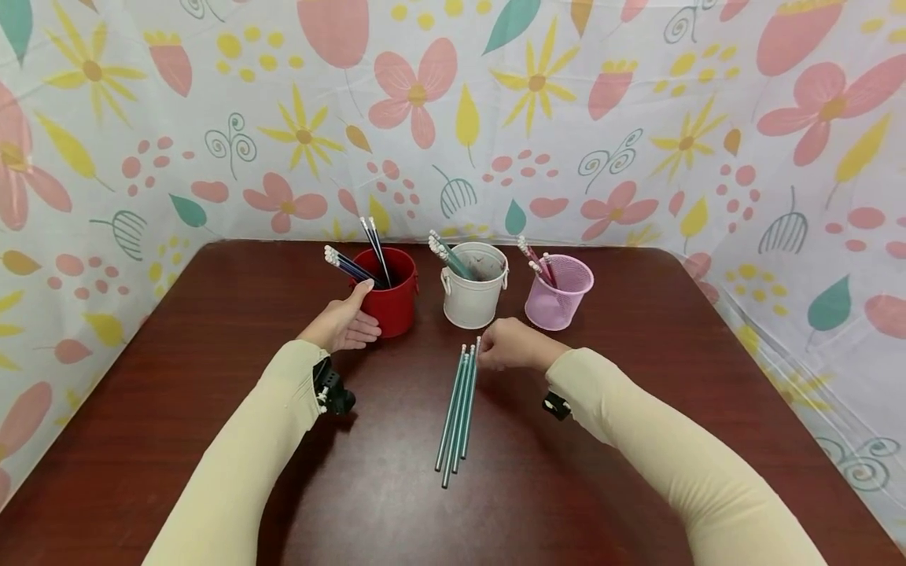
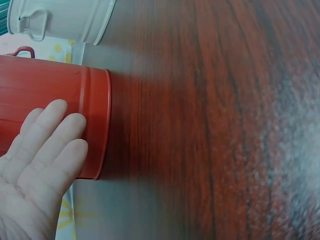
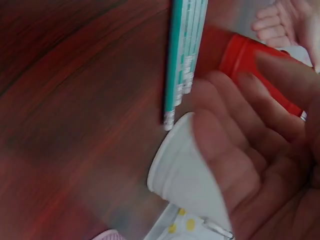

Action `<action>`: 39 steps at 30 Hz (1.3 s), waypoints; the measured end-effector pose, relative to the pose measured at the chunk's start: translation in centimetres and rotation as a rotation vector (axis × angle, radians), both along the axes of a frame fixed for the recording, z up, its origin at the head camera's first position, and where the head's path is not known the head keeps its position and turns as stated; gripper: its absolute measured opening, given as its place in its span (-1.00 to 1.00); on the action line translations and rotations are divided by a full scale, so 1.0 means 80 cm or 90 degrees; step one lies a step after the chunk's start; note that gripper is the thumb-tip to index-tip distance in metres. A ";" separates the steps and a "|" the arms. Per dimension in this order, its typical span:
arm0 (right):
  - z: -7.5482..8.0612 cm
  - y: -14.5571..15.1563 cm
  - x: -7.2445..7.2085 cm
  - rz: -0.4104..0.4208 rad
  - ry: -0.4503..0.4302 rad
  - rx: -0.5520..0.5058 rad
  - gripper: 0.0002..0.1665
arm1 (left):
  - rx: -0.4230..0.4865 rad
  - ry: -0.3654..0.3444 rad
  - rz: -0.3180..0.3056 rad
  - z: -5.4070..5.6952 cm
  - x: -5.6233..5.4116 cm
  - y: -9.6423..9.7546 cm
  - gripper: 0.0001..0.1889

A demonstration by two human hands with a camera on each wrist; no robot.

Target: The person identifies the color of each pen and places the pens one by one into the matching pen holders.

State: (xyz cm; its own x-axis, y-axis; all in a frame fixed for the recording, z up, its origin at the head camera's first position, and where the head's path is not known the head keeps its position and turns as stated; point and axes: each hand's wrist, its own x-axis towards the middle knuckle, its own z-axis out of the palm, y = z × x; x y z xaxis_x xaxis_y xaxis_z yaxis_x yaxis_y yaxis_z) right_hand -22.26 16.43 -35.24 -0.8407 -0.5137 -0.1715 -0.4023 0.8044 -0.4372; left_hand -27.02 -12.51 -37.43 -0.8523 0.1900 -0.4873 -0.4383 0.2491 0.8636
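My left hand lies against the side of the red bucket, its fingers straight and thumb up near the rim. In the left wrist view those fingers overlap the bucket's lower wall. Several green pencils lie side by side on the table, white eraser ends pointing away from me. My right hand is beside those eraser ends, with fingers loosely bent. The right wrist view shows nothing in its palm, and the green pencils pass just beyond the fingertips.
Dark blue pencils stand in the red bucket. Behind the loose pencils is a white bucket holding green pencils. A pink mesh cup with dark red pencils stands to its right. A flowered cloth hangs behind the table.
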 end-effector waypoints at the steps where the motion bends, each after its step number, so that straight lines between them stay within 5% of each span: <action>1: 0.000 -0.001 0.001 -0.003 -0.036 0.017 -0.86 | 0.003 0.001 -0.004 0.000 0.000 0.000 -0.09; 4: -0.003 -0.007 0.003 -0.037 -0.117 0.054 -0.81 | 0.004 0.008 -0.025 0.000 0.001 -0.001 -0.07; 9: -0.015 -0.019 0.004 -0.074 -0.162 0.097 -0.74 | 0.022 -0.012 -0.053 0.001 0.000 -0.003 -0.04; 22: -0.030 -0.037 -0.001 -0.126 -0.191 0.187 -0.71 | 0.084 -0.086 -0.082 0.000 -0.003 -0.010 -0.01; 39: -0.026 -0.021 0.005 -0.162 -0.172 0.119 -0.75 | 0.066 -0.022 -0.060 -0.008 0.000 -0.009 -0.04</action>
State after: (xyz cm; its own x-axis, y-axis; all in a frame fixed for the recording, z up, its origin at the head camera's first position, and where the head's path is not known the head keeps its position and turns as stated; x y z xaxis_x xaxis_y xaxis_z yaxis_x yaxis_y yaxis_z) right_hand -21.82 14.79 -37.34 -0.8487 -0.2345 -0.4740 -0.0710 0.9387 -0.3374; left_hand -27.04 -13.20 -38.10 -0.8110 0.3202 -0.4896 -0.4471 0.2005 0.8717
